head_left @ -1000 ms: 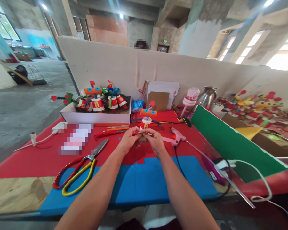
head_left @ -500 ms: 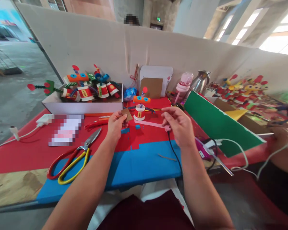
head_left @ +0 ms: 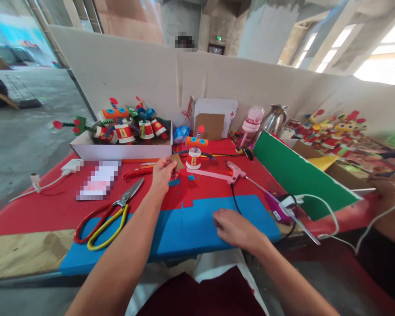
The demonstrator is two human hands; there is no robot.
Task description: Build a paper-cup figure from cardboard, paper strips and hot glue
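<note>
My left hand (head_left: pixel 164 175) pinches a small brown cardboard piece (head_left: pixel 175 162) beside a paper-cup robot figure (head_left: pixel 193 159) with an orange head, blue eyes and coiled arms. My right hand (head_left: pixel 235 226) rests low over the blue mat (head_left: pixel 187 228), fingers curled downward; whatever they hold is hidden. Beyond it lies a pink hot glue gun (head_left: pixel 236 172) with a long clear glue stick in its back and a black cord. A pink strip (head_left: pixel 207 174) stretches left from the gun. Large scissors (head_left: pixel 118 210) with red and yellow handles lie left of my left forearm.
A white box (head_left: pixel 121 151) of finished figures stands back left, a phone (head_left: pixel 98 181) before it. Red-handled pliers (head_left: pixel 134 172) lie nearby. A green panel (head_left: pixel 299 175), purple power strip (head_left: pixel 278 208) and another person's hand (head_left: pixel 388 193) are at right. A pink bottle (head_left: pixel 252 125) stands behind.
My right hand has dropped from beside the glue gun to the blue mat, covering where a thin brown strip lay. My left hand still holds the cardboard. The view has shifted slightly.
</note>
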